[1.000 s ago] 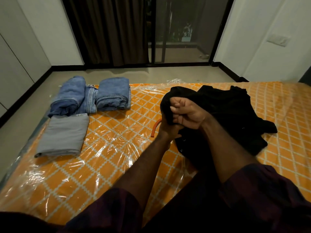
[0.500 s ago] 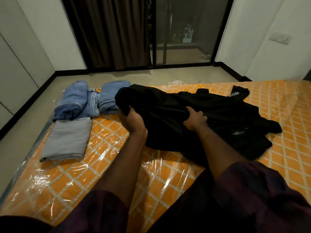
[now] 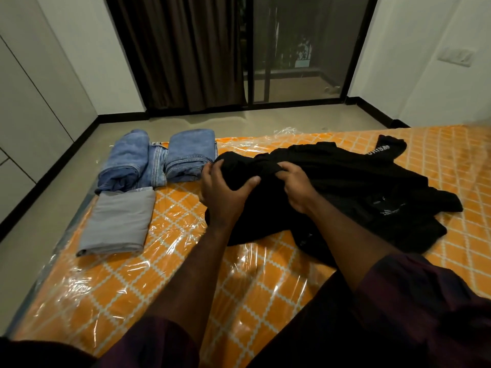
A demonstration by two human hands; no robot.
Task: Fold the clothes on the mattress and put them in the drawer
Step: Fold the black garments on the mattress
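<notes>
Both hands, left [image 3: 223, 192] and right [image 3: 297, 187], now closer together, gripping bunched black garment [image 3: 358, 187].

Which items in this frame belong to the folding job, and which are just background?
Job:
black garment, gripped by left hand and right hand
folded jeans
folded grey cloth
mattress

Background:
curtain
glass door
wall switch
No drawer is in view.
</notes>
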